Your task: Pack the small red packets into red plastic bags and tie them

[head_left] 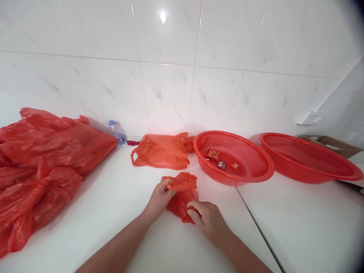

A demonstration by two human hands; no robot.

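The left hand [163, 195] and right hand [209, 220] are pinching a small red bag [183, 182] over the table [113, 212], its handling seemingly unfinished; whether it is holding anything is unclear. A few wrapped snacks [213, 154] are lying loose in the red basket [269, 172].

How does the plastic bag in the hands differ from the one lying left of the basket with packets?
The held bag is pinched by the left hand and right hand; the lying bag rests on the white tabletop, untouched. The held bag is bunched and looks smaller; the lying bag is spread wider. Both are thin, reddish plastic.
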